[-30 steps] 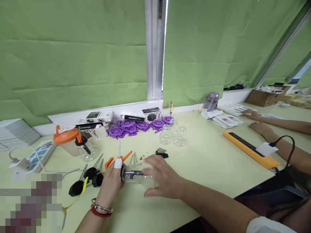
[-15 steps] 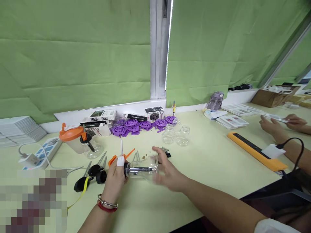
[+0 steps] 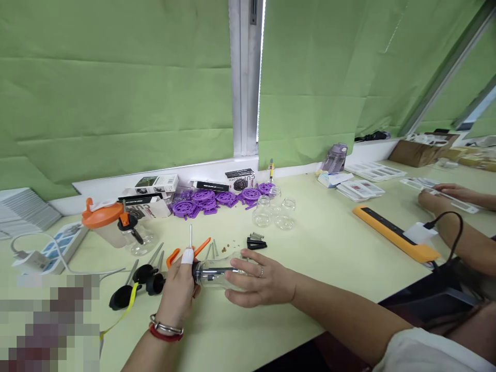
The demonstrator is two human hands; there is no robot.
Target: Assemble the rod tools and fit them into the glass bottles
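My left hand (image 3: pixel 179 289) grips a black cap (image 3: pixel 196 273) at the neck of a clear glass bottle (image 3: pixel 217 279), which lies sideways. A dark tube shows inside the glass. From near my left thumb a thin metal rod (image 3: pixel 190 236) points up, and an orange lever (image 3: pixel 202 247) sticks out behind the hand. My right hand (image 3: pixel 263 283) is wrapped around the bottle's wide end, a ring on one finger. Black caps with metal rods (image 3: pixel 122 296) lie left of my left hand. Behind the bottle are a spring (image 3: pixel 256 236) and a black clip-like part (image 3: pixel 256 244).
Purple plastic parts (image 3: pixel 205 199) and boxes (image 3: pixel 155 184) line the wall. Small glass bottles (image 3: pixel 284 221) stand behind my right hand. An orange-lidded cup (image 3: pixel 101 217) and a capped glass bottle (image 3: pixel 141 243) are at left. At right lies an orange power strip (image 3: pixel 391 235), near another person's hands (image 3: pixel 437 199).
My right hand has turned over the bottle's wide end, its fingers now lying across the glass. The view has shifted slightly. The other person's hands have moved with a white sheet.
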